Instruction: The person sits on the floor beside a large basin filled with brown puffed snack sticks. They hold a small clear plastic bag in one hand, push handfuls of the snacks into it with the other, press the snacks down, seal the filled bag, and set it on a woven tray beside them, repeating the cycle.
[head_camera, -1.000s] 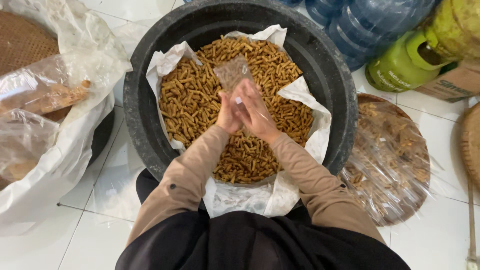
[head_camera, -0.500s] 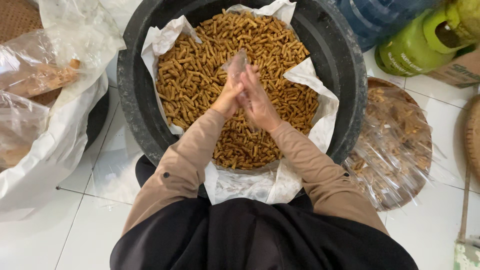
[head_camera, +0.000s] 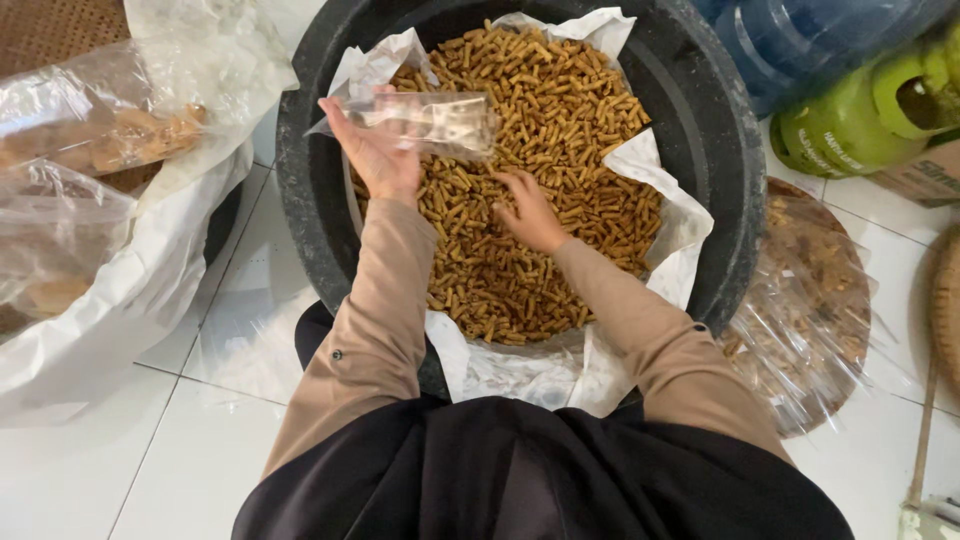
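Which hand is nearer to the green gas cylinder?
Right. The right hand rests on the snacks, toward the cylinder; the left hand holds a clear bag farther away.

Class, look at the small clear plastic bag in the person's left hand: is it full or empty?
Empty. The clear bag in the left hand shows no snack sticks inside; the sticks lie in the tub beneath.

The white tiled floor carries a black tub, a green gas cylinder, a blue water jug and a round tray covered with plastic.
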